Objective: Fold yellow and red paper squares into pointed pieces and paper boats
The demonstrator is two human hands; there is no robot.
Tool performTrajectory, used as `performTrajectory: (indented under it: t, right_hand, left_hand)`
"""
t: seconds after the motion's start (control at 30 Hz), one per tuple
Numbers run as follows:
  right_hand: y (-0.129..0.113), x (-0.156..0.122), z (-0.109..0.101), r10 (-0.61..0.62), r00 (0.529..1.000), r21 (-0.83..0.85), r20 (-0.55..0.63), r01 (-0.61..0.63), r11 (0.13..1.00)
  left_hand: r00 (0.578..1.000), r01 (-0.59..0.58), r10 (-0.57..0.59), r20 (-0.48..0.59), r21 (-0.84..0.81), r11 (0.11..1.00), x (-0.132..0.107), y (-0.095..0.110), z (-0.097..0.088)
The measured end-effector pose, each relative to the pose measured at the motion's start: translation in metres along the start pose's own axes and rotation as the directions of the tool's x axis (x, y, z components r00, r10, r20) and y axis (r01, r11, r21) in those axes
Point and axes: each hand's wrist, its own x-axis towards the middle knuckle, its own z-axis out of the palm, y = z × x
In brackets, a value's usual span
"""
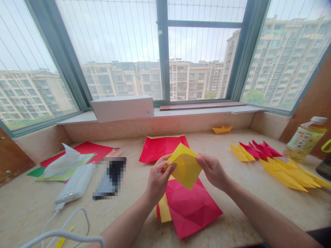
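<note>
Yellow paper is looking super light and crease-prone, so I'm guessing side corners are working best, where left hand and right hand are both pinching, nearly closed.

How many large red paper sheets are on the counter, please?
3 visible: left sheet, far sheet beyond the yellow paper, near sheet this side of it; more may be hidden.

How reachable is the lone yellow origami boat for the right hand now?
Probably yes: nothing seems to stand between the right hand and the lone yellow origami boat, though that hand's grip on the folded yellow paper would likely need releasing first.
</note>
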Motion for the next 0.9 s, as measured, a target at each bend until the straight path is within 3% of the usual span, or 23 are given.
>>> performTrajectory:
  t: [0.13,0.27,0.37,0.47,0.57,0.73,0.9]
  right_hand:
    - [-0.001,-0.001,0.007,0.201,0.979,0.265,-0.006,-0.193,0.945]
    - [-0.001,0.0,0.01,0.242,0.97,0.34,0.02,-0.234,0.911]
    - [0.0,0.001,0.01,0.226,0.974,0.318,0.026,-0.223,0.921]
    - [0.0,0.002,0.008,0.186,0.982,0.244,0.036,-0.189,0.951]
    - [0.002,0.002,0.006,0.155,0.984,0.146,0.09,-0.167,0.975]
    - [0.002,0.001,0.004,0.142,0.97,0.002,0.199,-0.145,0.989]
    - [-0.006,-0.001,0.005,0.184,0.954,0.049,0.238,-0.201,0.978]
  left_hand:
    - [0.997,0.062,-0.068,-0.039,-0.139,0.988,-0.001,0.001,0.005]
    - [0.985,0.122,-0.145,-0.091,-0.215,0.969,0.0,0.001,0.006]
    - [0.983,0.151,-0.168,-0.072,-0.196,0.969,0.0,0.004,0.004]
    - [0.977,0.202,-0.189,0.098,-0.154,0.967,-0.002,0.005,0.004]
    - [0.941,0.254,-0.224,0.252,-0.091,0.963,-0.004,0.001,0.004]
    - [0.956,0.189,-0.2,0.215,0.075,0.979,-0.003,-0.005,-0.001]
    - [0.945,0.194,-0.197,0.26,0.037,0.98,-0.006,-0.001,0.001]
